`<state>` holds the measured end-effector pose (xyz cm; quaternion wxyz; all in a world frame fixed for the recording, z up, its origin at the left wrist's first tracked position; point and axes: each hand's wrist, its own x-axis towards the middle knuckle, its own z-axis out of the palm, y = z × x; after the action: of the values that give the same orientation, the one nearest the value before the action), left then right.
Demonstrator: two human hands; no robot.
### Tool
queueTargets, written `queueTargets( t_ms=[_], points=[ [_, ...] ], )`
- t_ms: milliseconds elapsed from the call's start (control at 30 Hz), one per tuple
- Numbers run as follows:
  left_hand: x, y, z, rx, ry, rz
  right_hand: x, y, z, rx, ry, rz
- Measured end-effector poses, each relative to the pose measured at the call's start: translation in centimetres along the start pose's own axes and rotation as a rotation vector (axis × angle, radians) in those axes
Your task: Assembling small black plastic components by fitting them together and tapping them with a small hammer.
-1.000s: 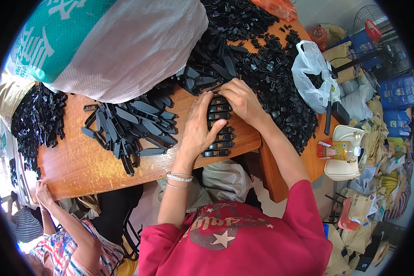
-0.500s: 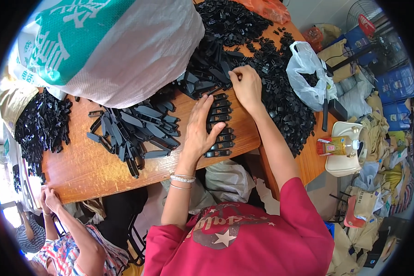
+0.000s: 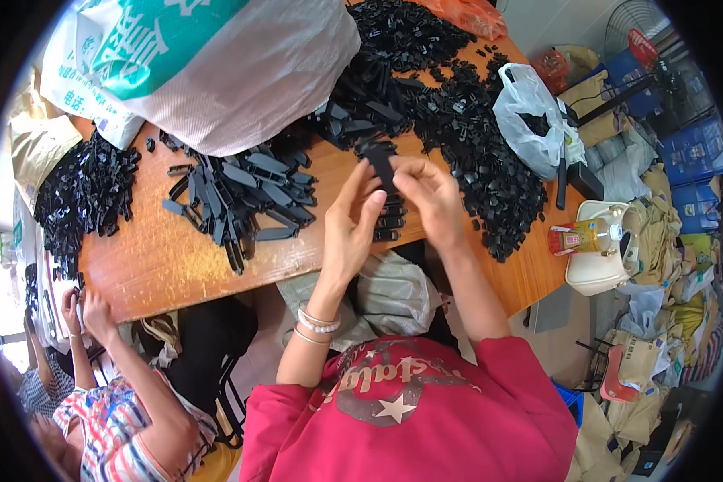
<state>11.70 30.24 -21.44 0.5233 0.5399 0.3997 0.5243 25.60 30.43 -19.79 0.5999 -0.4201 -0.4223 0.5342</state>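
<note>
A long flat black plastic piece is held up over the table between my two hands. My left hand has its fingertips on the piece's left side, thumb raised. My right hand pinches it from the right with thumb and fingers. Below the hands, a row of black plastic clips lies on the wooden table, partly hidden by the fingers. Similar long black pieces are heaped just beyond my hands, and another pile of long parts is to the left.
A big white and green woven sack stands at the far left. Small black parts cover the right side. A white plastic bag and a bottle are farther right. At lower left, a co-worker's hands are at the table edge.
My right hand has come back from the heap with a long black piece, toward my left hand. My left hand has lifted off the row of clips to meet it.
</note>
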Motion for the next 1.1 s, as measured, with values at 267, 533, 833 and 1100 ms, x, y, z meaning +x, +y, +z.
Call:
queueTargets(
  t_ms=[267,533,833,1100],
  points=[
    [-5.8,0.7,0.9,0.087,0.085,-0.200,-5.2,0.9,1.0,-0.413,0.239,-0.384],
    [-8.9,-0.7,0.4,-0.061,0.039,-0.281,-9.3,1.3,-1.8,-0.712,-0.264,-0.273],
    [-10.8,-4.8,1.4,-0.499,0.036,-0.464,-9.9,3.7,-1.2,-0.508,-0.054,-0.189],
    [-9.4,-4.5,2.1,0.569,-0.083,0.300,-9.6,4.5,-1.3,0.188,0.141,-0.072]
  ],
)
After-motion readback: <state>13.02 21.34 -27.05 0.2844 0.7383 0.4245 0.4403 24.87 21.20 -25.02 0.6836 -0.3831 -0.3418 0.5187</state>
